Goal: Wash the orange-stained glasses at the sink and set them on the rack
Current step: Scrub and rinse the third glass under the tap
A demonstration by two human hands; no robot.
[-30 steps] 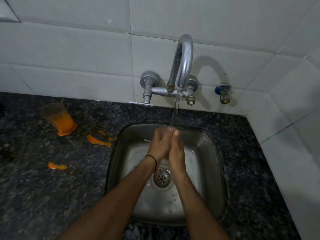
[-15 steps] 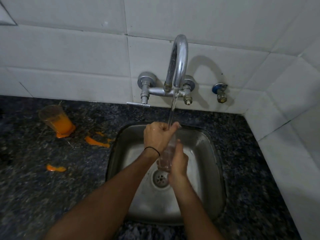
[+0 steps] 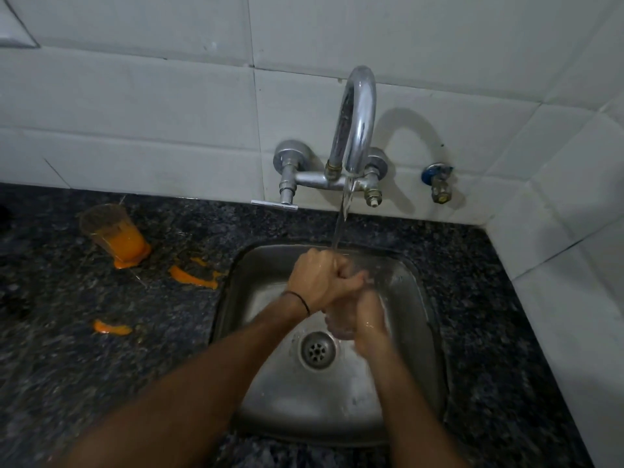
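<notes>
Left hand point(image 3: 320, 282) and right hand point(image 3: 369, 319) both clasp the glass point(image 3: 336, 327) over the sink point(image 3: 415, 298); wet, likely slippery, fragile (probably light); best gripped round its sidewall.

The tap point(image 3: 358, 123) overhangs the sink point(image 3: 236, 298); an orange glass point(image 3: 114, 234) occupies the left counter point(image 3: 67, 366).

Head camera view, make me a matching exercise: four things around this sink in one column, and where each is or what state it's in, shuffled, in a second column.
Things
1. tap
2. orange glass
3. clear glass
4. drain

Place or state
A. gripped by the left hand and right hand over the sink
B. in the sink floor
C. running water
D. on the counter, left of the sink

Pairs: 1-C, 2-D, 3-A, 4-B
</notes>
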